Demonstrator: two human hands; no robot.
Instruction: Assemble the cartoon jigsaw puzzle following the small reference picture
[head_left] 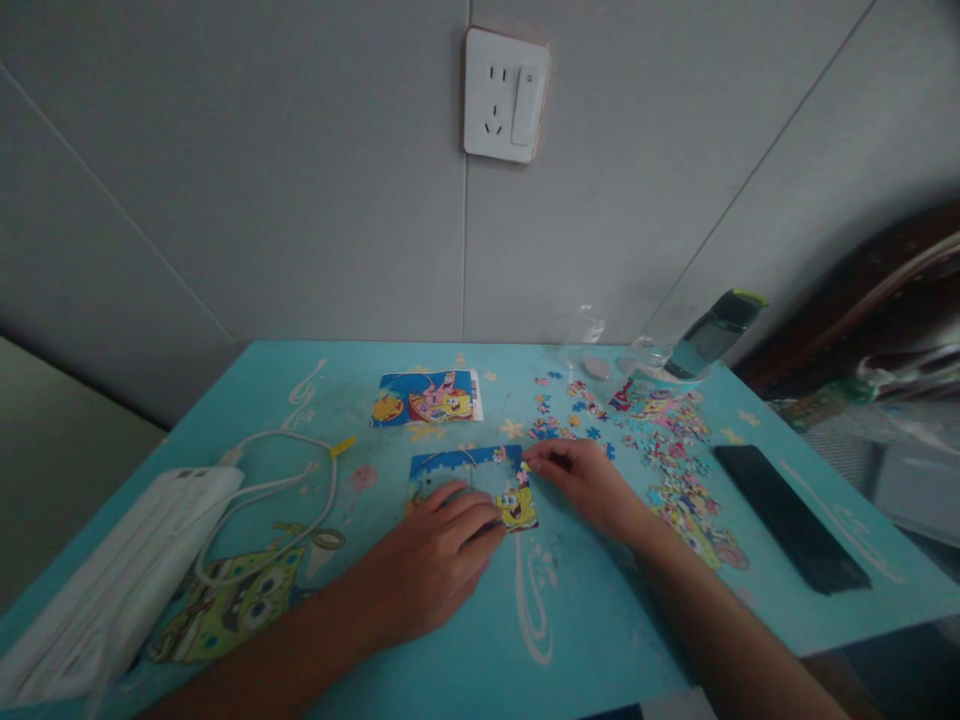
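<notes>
A partly assembled jigsaw puzzle point(457, 460) lies on the blue tabletop, its border joined along the top and right and its middle showing the table. My left hand point(454, 550) rests palm down over its lower left part, fingers stretched out and covering that corner. At the upper right edge, my right hand point(581, 480) pinches with thumb and forefinger on a small puzzle piece, mostly hidden by the fingertips. Behind the puzzle lies a printed picture card point(427, 398) with cartoon figures. Loose puzzle pieces point(667, 445) are scattered to the right, several close behind my right hand.
A white power strip point(127, 570) with a looped white cable point(330, 490) occupies the left side. On the right lies a flat black object point(791, 520). A tilted dark bottle point(716, 330) and clear plastic containers point(589, 325) stand near the wall, below a socket point(502, 95).
</notes>
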